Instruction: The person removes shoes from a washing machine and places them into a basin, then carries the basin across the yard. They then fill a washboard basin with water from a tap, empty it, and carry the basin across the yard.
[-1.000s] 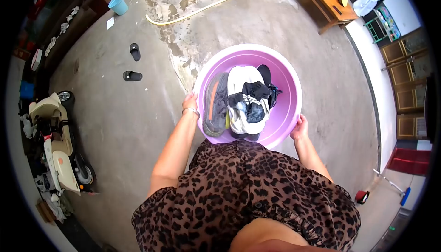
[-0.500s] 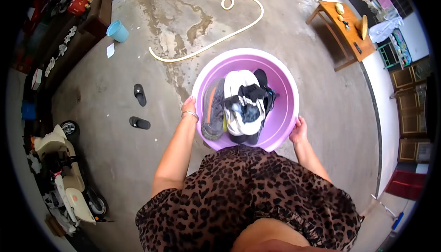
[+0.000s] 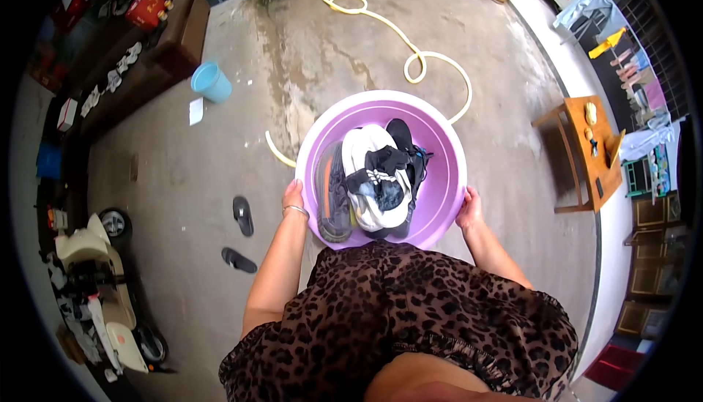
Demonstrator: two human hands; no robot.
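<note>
At far left a cream scooter (image 3: pixel 121 307) stands below a brown sofa (image 3: pixel 172 58) with white cloths strung along it. Next come a sheet of paper (image 3: pixel 195 111) and a blue bucket (image 3: pixel 211 83), side by side on the floor, and two dark slippers (image 3: pixel 243 216), lying apart. The left hand (image 3: pixel 292 198), a bracelet at its wrist, is closed on the left edge of a purple tub (image 3: pixel 444 175), held close against the person's patterned clothing. In its left and middle part lie a grey shoe (image 3: pixel 334 197) with an orange stripe, white-and-black footwear (image 3: pixel 379 215) and a black shoe (image 3: pixel 400 134). A yellow hose (image 3: pixel 398 30) loops beyond it. The right hand (image 3: pixel 470 208) grasps the tub's right edge, its fingertips partly hidden. Farther right stands a wooden table (image 3: pixel 592 168).
</note>
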